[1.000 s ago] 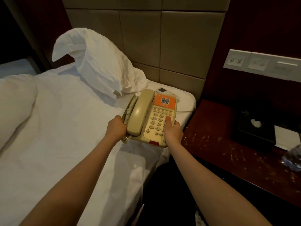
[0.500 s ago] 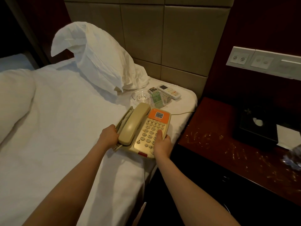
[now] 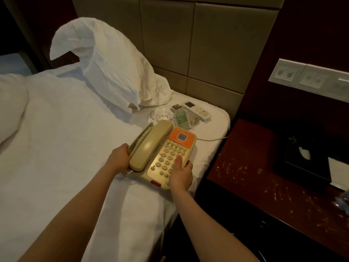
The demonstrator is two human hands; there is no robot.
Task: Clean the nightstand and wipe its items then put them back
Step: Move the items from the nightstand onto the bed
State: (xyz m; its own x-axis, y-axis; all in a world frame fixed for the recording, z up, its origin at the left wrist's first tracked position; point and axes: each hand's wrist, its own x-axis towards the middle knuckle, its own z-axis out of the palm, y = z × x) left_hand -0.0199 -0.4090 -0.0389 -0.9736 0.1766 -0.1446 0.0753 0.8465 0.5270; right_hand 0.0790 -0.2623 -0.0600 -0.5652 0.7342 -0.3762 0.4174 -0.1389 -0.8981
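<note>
the left hand (image 3: 120, 157) is gripping the left edge of the cream telephone (image 3: 170, 157), fingers curled round it beside the coiled cord and the handset (image 3: 151, 146), which is lying in its cradle. the right hand (image 3: 180, 174) is clasping the phone's right edge, thumb lying across the keypad and fingers wrapped underneath. the telephone is lying on the white bed (image 3: 66, 138), near its right edge, with its orange qr label pointing toward the padded headboard (image 3: 207, 44). back on the left, a white pillow (image 3: 105, 67) is leaning upright against that headboard. just beyond the phone, a clear glass dish (image 3: 160, 115), a clear holder with green cards (image 3: 182, 120), a small remote (image 3: 176, 107) and a white remote (image 3: 196, 110) are lying close together on the sheet. a thin cable (image 3: 211, 138) is running from the phone's rear toward the dark wooden bench (image 3: 245, 167) on the right, whose top is showing pale specks and smears. a black tissue box (image 3: 302, 157) is standing on it farther right, below a white switch panel (image 3: 309, 78).
</note>
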